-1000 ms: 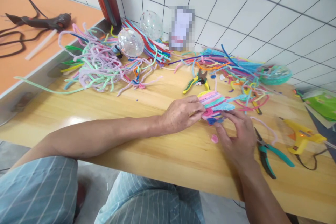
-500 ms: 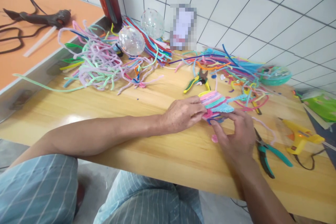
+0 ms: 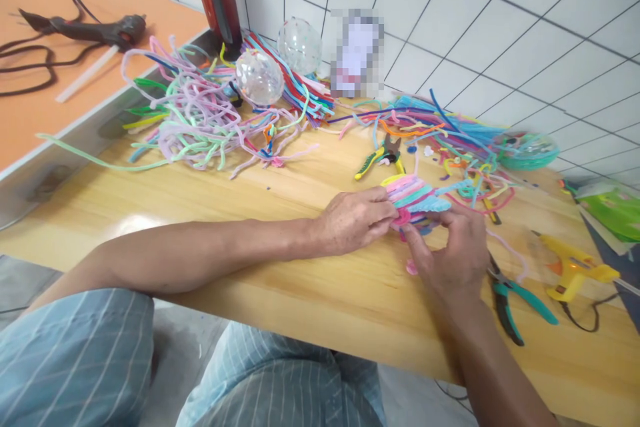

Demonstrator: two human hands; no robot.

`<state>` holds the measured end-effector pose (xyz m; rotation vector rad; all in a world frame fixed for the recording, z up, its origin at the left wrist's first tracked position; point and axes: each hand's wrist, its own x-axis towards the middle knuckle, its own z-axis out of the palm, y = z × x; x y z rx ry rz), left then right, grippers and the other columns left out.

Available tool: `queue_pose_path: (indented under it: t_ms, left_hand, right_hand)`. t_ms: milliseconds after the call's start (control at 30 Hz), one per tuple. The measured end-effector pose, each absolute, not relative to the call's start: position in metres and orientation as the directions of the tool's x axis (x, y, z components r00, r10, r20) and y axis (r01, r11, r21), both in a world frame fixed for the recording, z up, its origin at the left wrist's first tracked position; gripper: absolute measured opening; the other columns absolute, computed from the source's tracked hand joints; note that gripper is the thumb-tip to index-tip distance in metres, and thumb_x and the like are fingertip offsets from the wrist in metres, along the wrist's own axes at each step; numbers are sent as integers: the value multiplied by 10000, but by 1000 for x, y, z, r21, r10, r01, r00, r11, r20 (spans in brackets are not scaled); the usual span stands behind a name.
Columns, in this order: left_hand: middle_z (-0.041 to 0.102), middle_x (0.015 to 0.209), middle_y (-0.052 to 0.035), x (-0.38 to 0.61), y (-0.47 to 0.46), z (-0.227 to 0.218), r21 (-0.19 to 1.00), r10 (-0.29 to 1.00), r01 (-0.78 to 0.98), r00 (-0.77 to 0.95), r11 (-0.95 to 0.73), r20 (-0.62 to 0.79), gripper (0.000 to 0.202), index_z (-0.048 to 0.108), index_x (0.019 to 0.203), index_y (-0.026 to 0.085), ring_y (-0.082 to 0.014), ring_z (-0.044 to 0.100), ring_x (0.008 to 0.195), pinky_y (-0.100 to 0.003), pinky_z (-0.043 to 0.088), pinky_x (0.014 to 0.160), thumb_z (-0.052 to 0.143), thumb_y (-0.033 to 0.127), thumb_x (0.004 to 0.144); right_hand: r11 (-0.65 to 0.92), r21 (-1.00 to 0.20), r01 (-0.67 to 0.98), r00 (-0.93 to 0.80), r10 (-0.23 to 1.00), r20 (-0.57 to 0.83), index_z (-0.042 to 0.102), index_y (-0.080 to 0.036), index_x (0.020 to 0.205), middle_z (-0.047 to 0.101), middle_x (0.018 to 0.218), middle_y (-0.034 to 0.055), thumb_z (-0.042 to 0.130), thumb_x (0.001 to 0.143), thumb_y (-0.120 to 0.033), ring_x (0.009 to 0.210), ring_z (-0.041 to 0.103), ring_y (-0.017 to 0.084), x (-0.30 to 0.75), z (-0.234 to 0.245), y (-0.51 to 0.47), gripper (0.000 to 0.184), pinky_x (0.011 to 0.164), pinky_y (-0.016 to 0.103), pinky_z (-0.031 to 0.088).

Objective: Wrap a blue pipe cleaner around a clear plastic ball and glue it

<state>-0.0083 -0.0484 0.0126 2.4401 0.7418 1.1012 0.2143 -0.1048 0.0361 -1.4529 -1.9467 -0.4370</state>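
Observation:
A striped pipe-cleaner craft piece (image 3: 416, 195) in pink, yellow, teal and light blue is held between my two hands just above the wooden table. My left hand (image 3: 353, 219) is closed on its left side, fingertips pressed beside a round pink coil (image 3: 402, 216). At its right and lower edge, my right hand (image 3: 453, 250) grips it between thumb and fingers. My fingers cover part of the piece's underside. A small pink bit (image 3: 411, 267) lies on the table by my right thumb.
Teal-handled pliers (image 3: 517, 300) and a yellow glue gun (image 3: 575, 265) lie at the right. Behind the hands are yellow-green cutters (image 3: 383, 157). A tangle of pipe cleaners (image 3: 200, 113), clear balls (image 3: 259, 77) and a red bottle (image 3: 216, 0) occupy the back left.
The whole view has shifted slightly, so things appear a little further right. Both hands keep hold of the piece; my right thumb has moved slightly near the pink coil.

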Motion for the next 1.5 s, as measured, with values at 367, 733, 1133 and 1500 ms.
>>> queue_pose_path:
  t_ms: [367, 733, 1133, 1500]
  left_hand:
    - [773, 1123, -76, -9, -52, 15, 424, 567, 378, 596, -823, 568, 237, 749, 1147, 196, -165, 754, 1004, -262, 588, 826, 535, 274, 1081]
    - [799, 1064, -59, -8, -52, 15, 373, 549, 408, 531, -834, 646, 201, 751, 1104, 226, -200, 763, 979, -342, 524, 814, 594, 343, 1058]
    - [783, 1049, -95, -4, -48, 13, 441, 557, 342, 452, -830, 697, 174, 721, 1021, 197, -214, 743, 979, -355, 557, 840, 641, 351, 1027]
    - [735, 1175, -128, -6, -47, 13, 561, 645, 321, 411, -763, 644, 277, 612, 1156, 200, -266, 729, 1144, -426, 615, 985, 734, 354, 961]
  right_hand:
    - [340, -112, 934, -172, 702, 691, 629, -245, 1138, 727, 1126, 114, 827, 905, -399, 1099, 698, 320, 213, 33, -105, 343, 916, 476, 567]
    - [329, -130, 936, -153, 707, 690, 620, -266, 1107, 730, 1104, 101, 821, 906, -459, 1077, 716, 321, 212, 34, -105, 343, 893, 489, 589]
    - [367, -133, 920, -174, 691, 702, 650, -253, 1145, 735, 1109, 105, 806, 914, -368, 1082, 720, 314, 210, 35, -107, 302, 909, 493, 595]
    - [367, -165, 916, -157, 704, 692, 668, -261, 1184, 750, 1160, 115, 779, 936, -356, 1110, 727, 317, 208, 36, -109, 288, 955, 522, 602]
